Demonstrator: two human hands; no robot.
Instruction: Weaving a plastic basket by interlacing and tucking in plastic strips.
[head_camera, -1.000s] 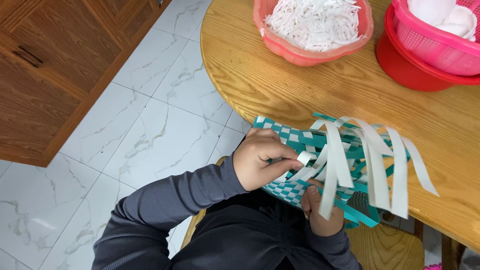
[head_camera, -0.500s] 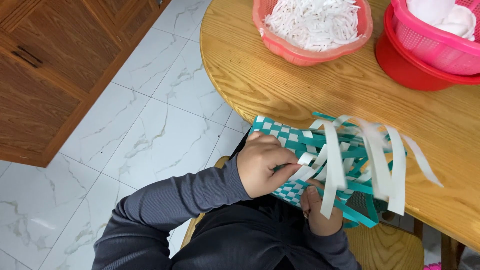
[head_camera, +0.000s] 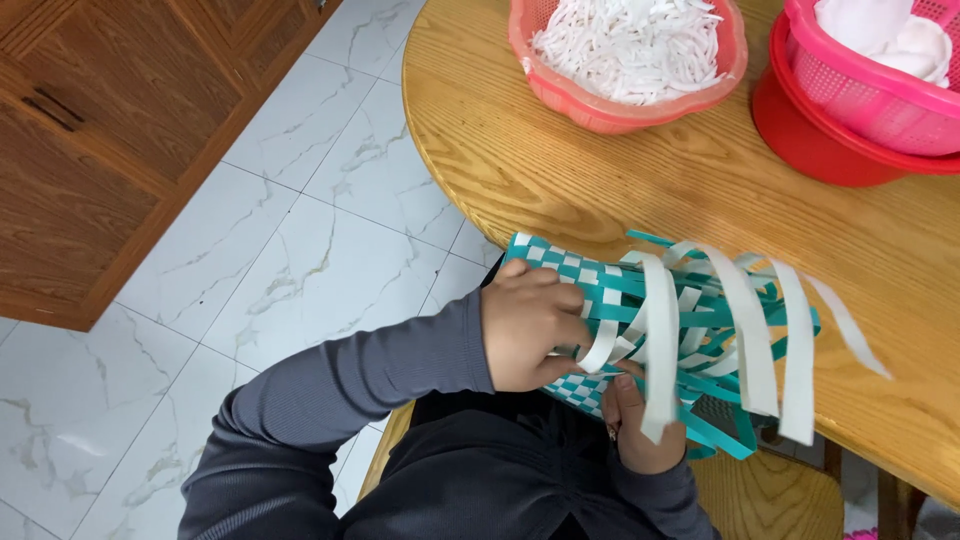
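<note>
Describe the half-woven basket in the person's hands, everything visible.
The woven basket is made of flat teal and white strips that look like plastic or paper. Its closed end shows a tight checkered weave; toward the right the weave stops and loose white and teal strips fan out, the white ones curling downward. It lies on its side at the edge of the wooden table, above the person's lap. The left hand grips it from the front, pinching a white strip; the right hand supports it from below.
</note>
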